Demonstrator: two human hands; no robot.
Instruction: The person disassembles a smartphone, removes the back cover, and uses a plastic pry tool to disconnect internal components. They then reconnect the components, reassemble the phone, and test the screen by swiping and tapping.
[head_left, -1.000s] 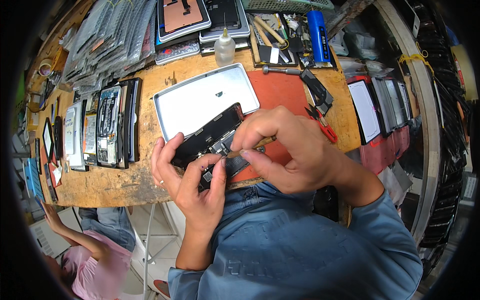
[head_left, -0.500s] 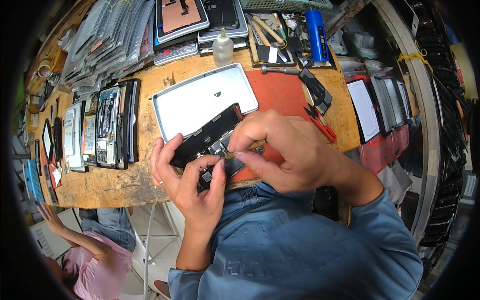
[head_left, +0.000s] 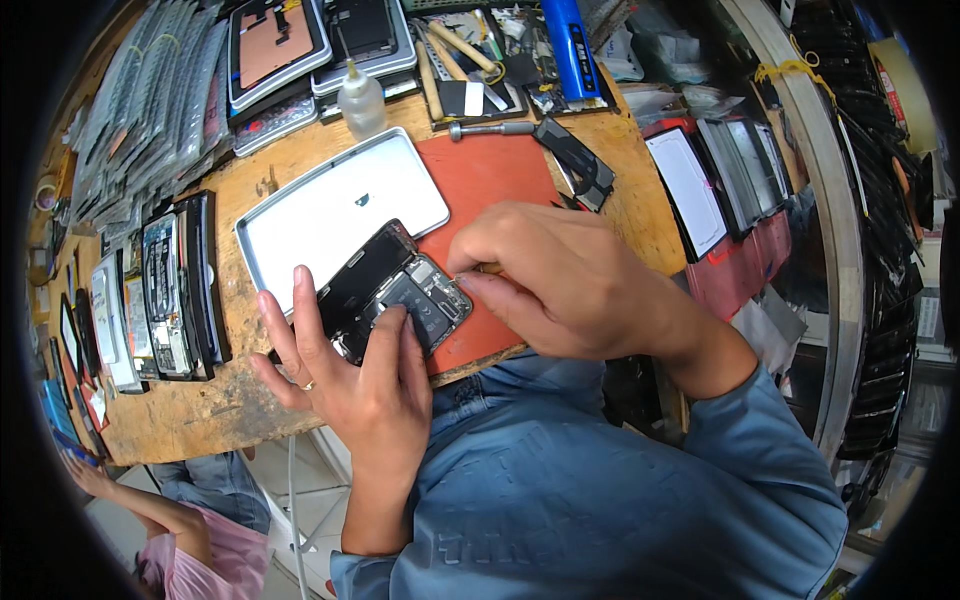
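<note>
An opened smartphone lies near the bench's front edge. Its dark screen panel point(head_left: 362, 272) is folded up on the left, and its body point(head_left: 428, 308) shows a black battery and small metal parts. My left hand point(head_left: 365, 385) steadies it, index finger and thumb on the battery area, the other fingers spread beside the screen panel. At the body's upper right edge, my right hand point(head_left: 555, 280) pinches a slim brass-coloured tool point(head_left: 490, 268). That tool is mostly hidden by my fingers, so its kind and its tip cannot be made out.
Behind the phone, a white tray point(head_left: 290, 235) holds one tiny dark piece. A red mat point(head_left: 500, 170) lies under my work, with a metal-handled screwdriver point(head_left: 495, 130) and black part point(head_left: 575, 165) beyond. A clear bottle point(head_left: 362, 105) stands behind the tray. Another person's arm point(head_left: 150, 510) shows at lower left.
My right hand has moved from the phone's middle to its upper right edge. My left fingers have shifted onto the battery area, and the phone's inside shows more. The whole view has turned slightly.
</note>
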